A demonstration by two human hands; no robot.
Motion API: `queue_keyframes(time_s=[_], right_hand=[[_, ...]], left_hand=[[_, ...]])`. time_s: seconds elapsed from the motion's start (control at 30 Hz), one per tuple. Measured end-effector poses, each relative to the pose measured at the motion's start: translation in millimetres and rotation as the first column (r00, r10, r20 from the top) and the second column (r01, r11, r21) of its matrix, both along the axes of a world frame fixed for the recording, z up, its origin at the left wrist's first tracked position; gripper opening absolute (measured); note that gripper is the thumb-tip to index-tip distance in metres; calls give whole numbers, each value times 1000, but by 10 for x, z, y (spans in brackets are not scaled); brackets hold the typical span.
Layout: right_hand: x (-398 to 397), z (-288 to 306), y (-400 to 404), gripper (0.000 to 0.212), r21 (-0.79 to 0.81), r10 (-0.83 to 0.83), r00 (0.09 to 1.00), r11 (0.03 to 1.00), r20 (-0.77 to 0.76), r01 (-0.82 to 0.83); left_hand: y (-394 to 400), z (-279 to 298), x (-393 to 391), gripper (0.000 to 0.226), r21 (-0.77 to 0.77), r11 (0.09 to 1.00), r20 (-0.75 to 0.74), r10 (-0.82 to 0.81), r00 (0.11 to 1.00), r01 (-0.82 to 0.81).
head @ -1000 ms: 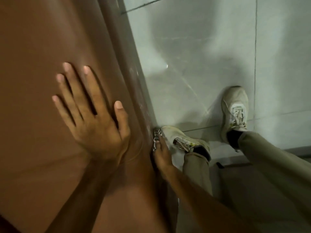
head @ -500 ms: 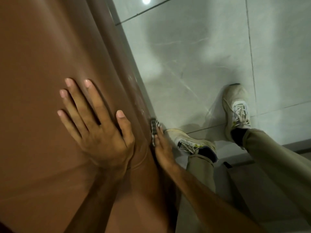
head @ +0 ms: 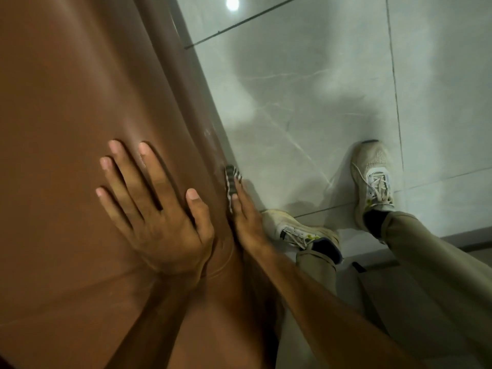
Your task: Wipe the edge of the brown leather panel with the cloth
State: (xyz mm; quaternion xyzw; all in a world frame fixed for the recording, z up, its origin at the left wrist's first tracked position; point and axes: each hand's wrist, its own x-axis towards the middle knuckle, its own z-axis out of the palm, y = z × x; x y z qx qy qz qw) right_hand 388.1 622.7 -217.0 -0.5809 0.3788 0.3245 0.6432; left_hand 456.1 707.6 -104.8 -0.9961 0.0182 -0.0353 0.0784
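Note:
The brown leather panel (head: 74, 97) fills the left half of the view, its rounded edge (head: 186, 102) running from top centre down to the middle. My left hand (head: 154, 209) lies flat on the panel with fingers spread, close to the edge. My right hand (head: 246, 219) presses a striped black-and-white cloth (head: 232, 179) against the side of the edge, fingers straight. Most of the cloth is hidden behind the edge and under my fingers.
Grey glossy floor tiles (head: 319, 89) lie to the right of the panel. My two feet in pale sneakers (head: 298, 230) (head: 372, 182) stand on the tiles beside the panel, with khaki trouser legs (head: 439, 262) above them. A darker step (head: 412, 302) lies at lower right.
My right hand has slid the cloth up along the panel's edge, away from my feet. My left hand stays flat on the panel near the edge.

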Motion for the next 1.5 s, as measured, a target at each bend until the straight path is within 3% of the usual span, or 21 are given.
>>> queue_keyframes(time_s=[0.1,0.2,0.33,0.47,0.6,0.73,0.9,1.0,1.1,1.23,1.3,1.37,1.43,1.5], right_hand=[[-62,-198,-55,48,30,-22,992,999,-122,26],[-300,32,-107,48,20,38,982,999,-184,-35],[-207,373,-113,50,35,51,998,998,-31,-50],[400,99,-79,51,-34,99,983,995,154,-95],[433,-255,-98,49,-18,37,999,999,15,-37],[129,47,-137,48,10,32,999,999,-39,-32],[621,345,-89,50,0,43,992,999,122,-43],[1040,97,-67,49,-51,59,970,998,235,-48],[971,-213,-87,47,-49,36,989,998,144,-29],[490,-85,-124,46,-41,28,1000,999,-8,-28],[462,149,-114,47,-31,17,999,999,30,-16],[717,258,-93,51,-34,26,986,999,163,-20],[1197,234,-97,50,-89,65,946,995,318,-38],[1617,89,-161,49,-168,97,932,985,350,-39]], left_hand=[[-2,-15,-5,73,1,1000,0,4,1000,-4],[-44,51,-7,72,-2,1000,-45,19,999,-19],[-60,101,11,72,-9,1000,-69,14,998,-14],[-38,40,12,73,0,1000,-29,1,1000,-1],[-48,76,22,73,-15,1000,-71,23,997,-24],[-98,253,213,82,-45,998,-197,23,980,-33],[-85,259,877,84,-39,999,-149,-14,989,8],[-72,114,900,81,13,1000,-51,-13,999,13],[-46,27,878,82,28,999,0,-34,999,34],[-83,105,882,83,24,1000,-63,-13,998,15],[-124,180,876,82,24,1000,-94,-7,996,9],[-122,203,878,82,36,999,-97,-19,995,22],[-112,244,942,81,29,999,-52,-35,998,36],[-139,303,1002,81,0,999,8,-36,999,36]])
